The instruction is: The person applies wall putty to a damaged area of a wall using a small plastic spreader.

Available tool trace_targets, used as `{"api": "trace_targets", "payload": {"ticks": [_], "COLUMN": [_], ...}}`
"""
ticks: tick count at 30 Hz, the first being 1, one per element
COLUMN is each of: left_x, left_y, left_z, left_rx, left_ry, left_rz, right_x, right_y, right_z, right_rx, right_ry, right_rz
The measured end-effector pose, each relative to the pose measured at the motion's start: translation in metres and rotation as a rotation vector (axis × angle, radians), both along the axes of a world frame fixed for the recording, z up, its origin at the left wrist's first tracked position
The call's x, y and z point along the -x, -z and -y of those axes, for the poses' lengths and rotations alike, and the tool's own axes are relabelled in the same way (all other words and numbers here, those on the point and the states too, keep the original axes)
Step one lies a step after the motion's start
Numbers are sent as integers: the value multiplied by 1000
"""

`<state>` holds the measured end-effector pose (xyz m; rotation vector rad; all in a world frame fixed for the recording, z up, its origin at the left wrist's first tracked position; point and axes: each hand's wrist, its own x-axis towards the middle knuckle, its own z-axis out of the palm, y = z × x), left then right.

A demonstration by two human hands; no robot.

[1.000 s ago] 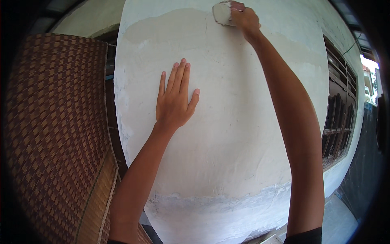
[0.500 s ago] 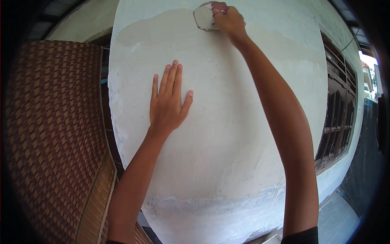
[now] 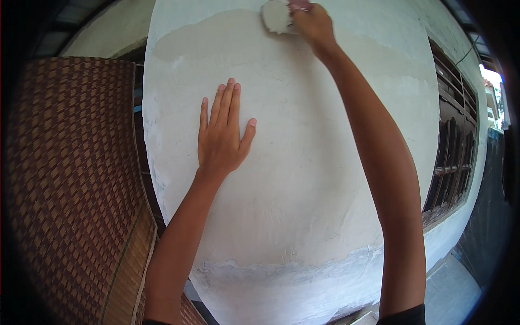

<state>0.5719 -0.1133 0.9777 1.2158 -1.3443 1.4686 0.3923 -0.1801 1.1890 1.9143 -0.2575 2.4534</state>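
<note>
My left hand rests flat against the pale plastered wall, its fingers stretched upward and the thumb apart. Higher up and to the right, my right hand is closed round the reddish handle of a plastering trowel. Whitish filler coats the trowel's blade, which lies at or very near the wall; motion blurs it a little. The upper edge of the trowel is close to the top of the picture. Around it the wall shows a damp-looking beige layer against lighter paint.
A brown woven mat hangs along the left, beside the wall's edge. On the right is a dark wooden window with bars. Rough bluish-white plaster runs across the lower wall. A grey ledge or floor shows at lower right.
My right hand and the trowel have shifted slightly up and to the right. My left hand stays flat on the wall, and the view has moved a little.
</note>
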Motion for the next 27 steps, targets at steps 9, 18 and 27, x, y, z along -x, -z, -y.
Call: {"api": "trace_targets", "payload": {"ticks": [9,18,27], "left_x": [9,1,13], "left_y": [-1,-1,0], "left_z": [5,4,5], "left_rx": [39,44,60], "left_ry": [-37,-36,-26], "left_rz": [2,11,20], "right_x": [110,3,72], "right_y": [-19,21,25], "right_z": [92,27,55], "right_rx": [-266,-7,31], "right_ry": [267,391,108], "right_rz": [311,-150,258]}}
